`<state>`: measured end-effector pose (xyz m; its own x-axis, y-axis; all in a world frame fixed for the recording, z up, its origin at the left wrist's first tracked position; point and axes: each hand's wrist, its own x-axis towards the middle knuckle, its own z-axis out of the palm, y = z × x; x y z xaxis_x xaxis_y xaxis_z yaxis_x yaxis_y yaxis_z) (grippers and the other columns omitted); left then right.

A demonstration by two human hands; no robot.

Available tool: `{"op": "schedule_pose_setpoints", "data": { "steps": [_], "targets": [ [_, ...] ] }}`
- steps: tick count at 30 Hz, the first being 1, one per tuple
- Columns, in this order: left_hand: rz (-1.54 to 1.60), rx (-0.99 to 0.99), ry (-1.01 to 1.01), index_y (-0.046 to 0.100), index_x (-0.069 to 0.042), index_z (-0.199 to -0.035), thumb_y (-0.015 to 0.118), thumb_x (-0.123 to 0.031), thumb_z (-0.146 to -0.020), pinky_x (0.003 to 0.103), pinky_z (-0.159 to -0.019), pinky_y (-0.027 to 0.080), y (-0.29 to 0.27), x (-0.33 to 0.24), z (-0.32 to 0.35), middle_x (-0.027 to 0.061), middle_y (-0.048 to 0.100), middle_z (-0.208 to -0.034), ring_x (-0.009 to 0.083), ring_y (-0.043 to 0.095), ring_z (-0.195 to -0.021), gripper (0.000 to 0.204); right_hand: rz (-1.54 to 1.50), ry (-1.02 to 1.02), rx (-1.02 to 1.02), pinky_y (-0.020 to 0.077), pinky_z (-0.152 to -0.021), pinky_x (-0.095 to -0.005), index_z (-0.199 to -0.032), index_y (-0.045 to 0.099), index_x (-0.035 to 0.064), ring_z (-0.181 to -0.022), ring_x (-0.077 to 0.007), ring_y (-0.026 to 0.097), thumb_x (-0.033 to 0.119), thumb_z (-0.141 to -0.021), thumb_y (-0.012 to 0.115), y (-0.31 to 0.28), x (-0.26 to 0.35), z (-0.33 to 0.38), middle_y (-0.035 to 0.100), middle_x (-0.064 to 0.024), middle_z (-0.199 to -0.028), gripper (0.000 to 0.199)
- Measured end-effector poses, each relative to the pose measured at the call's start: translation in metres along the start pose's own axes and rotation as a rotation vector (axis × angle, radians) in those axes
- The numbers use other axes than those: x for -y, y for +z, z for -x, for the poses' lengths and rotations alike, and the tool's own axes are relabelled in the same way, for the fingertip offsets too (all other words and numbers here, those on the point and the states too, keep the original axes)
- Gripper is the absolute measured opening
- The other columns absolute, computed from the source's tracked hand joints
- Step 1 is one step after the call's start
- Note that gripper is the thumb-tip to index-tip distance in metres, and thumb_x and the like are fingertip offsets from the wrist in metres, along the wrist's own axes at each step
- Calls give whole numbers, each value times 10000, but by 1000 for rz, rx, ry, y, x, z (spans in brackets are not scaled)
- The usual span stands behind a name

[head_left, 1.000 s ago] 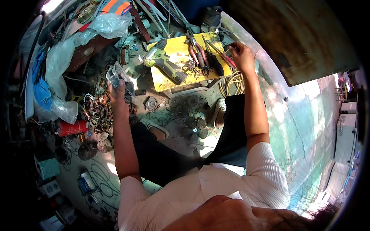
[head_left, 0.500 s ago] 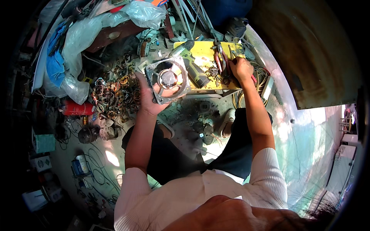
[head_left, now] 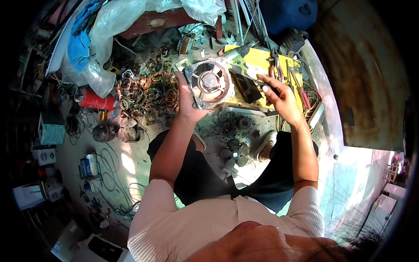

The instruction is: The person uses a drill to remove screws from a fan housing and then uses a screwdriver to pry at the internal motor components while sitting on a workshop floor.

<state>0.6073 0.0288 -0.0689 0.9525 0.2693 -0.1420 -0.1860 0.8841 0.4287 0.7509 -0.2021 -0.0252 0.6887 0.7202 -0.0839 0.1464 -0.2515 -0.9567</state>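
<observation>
So the left hand (head_left: 190,102) is clamped on a square metal fan housing (head_left: 210,82), thumb up along the left side and fingers behind it, holding it up just in front of the tabletop's (head_left: 260,56) near left corner. The housing works like a shallow open-sided box: there's a round motor hub in the middle on struts, and you can see a bit of palm through the gaps. Its round opening faces up at the camera, top edge leaning a little left; it's square, so no real long axis to speak of. The right hand (head_left: 279,92) has thumb and index finger together on a slim dark tool (head_left: 273,89), mostly covered, so I can't tell what kind. On the yellow top there's a green-and-black cordless drill (head_left: 246,87) partly behind the housing, red-handled pliers (head_left: 276,65), and a red-handled screwdriver (head_left: 305,98), handle toward the person. Copper-wound motor stators (head_left: 146,94) are heaped on the floor to the left, beside a red cylinder (head_left: 98,100). There's a blue plastic drum (head_left: 288,16) at the back, can't see what's in it.
</observation>
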Motion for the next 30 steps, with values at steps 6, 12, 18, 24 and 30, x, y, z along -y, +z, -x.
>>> {"op": "schedule_pose_setpoints", "data": {
  "steps": [6,12,18,24,30],
  "targets": [
    [-216,35,92,347,-73,-1508,331,-851,-858,556,-1103,401,9,12,-10,161,435,-1510,356,468,-1347,1014,254,-434,-131,521,-642,-305,-1117,702,13,-668,-188,640,108,-910,713,38,23,19,688,-131,-875,228],
    [-240,119,141,359,-52,-1501,330,-821,-883,518,-1110,409,19,17,-16,155,474,-1482,328,495,-1332,987,367,-608,-246,516,-604,-336,-1051,715,10,-628,-238,623,83,-876,731,43,18,17,654,-119,-790,190],
    [-209,99,157,362,-36,-1495,357,-805,-887,519,-1114,408,17,17,-18,160,474,-1480,329,494,-1333,981,402,-566,-227,505,-595,-333,-1051,722,15,-616,-235,608,87,-886,717,39,20,19,648,-120,-777,180],
    [-228,152,155,334,-34,-1516,315,-785,-911,472,-1128,397,17,16,-19,141,454,-1503,288,478,-1358,964,392,-548,-234,501,-595,-332,-1043,725,13,-606,-236,597,91,-887,716,42,16,17,650,-121,-773,175],
    [-392,117,164,349,-35,-1508,309,-705,-976,429,-1124,400,7,16,-14,122,469,-1491,251,488,-1351,856,347,-507,-159,488,-599,-318,-1038,712,-2,-598,-198,584,127,-926,691,44,13,14,635,-119,-737,172]
  ]
}}
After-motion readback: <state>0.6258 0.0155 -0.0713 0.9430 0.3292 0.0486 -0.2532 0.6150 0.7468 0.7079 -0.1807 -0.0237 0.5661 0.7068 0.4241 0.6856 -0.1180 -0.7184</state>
